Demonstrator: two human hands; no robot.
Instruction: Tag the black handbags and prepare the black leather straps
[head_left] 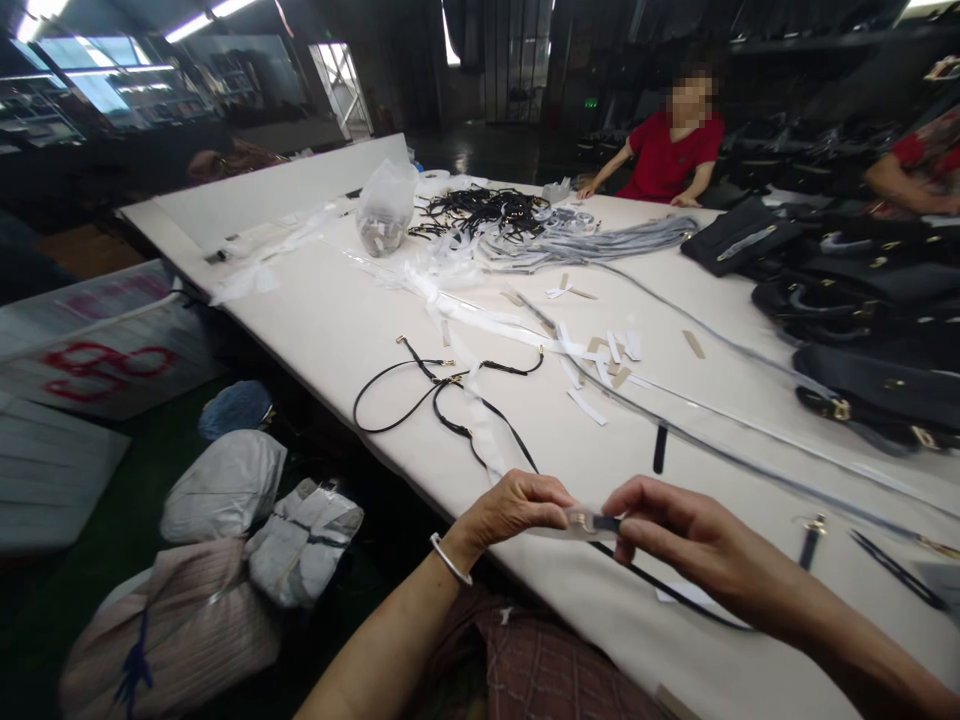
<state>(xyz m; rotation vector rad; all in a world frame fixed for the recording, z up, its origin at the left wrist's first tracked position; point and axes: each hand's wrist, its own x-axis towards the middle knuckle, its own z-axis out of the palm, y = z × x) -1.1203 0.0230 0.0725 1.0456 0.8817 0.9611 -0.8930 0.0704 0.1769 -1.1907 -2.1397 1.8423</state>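
My left hand (517, 508) and my right hand (675, 535) meet just above the near edge of the white table (330, 320). Both pinch the end of a thin black strap (675, 592) where a small metal fitting sits inside a clear plastic wrap (581, 522). The strap trails off to the right under my right hand across the tabletop. A silver bangle (450, 558) circles my left wrist. Further out on the table lies another black strap (442, 390) with gold fittings, looped and loose.
White and tan paper strips (600, 365) litter the middle. Piles of black straps (487, 210), grey straps (600, 242) and a plastic bag (386, 205) lie far back. Black handbags (862, 330) crowd the right. A person in red (671, 150) sits opposite. Wrapped bundles (225, 490) lie on the floor.
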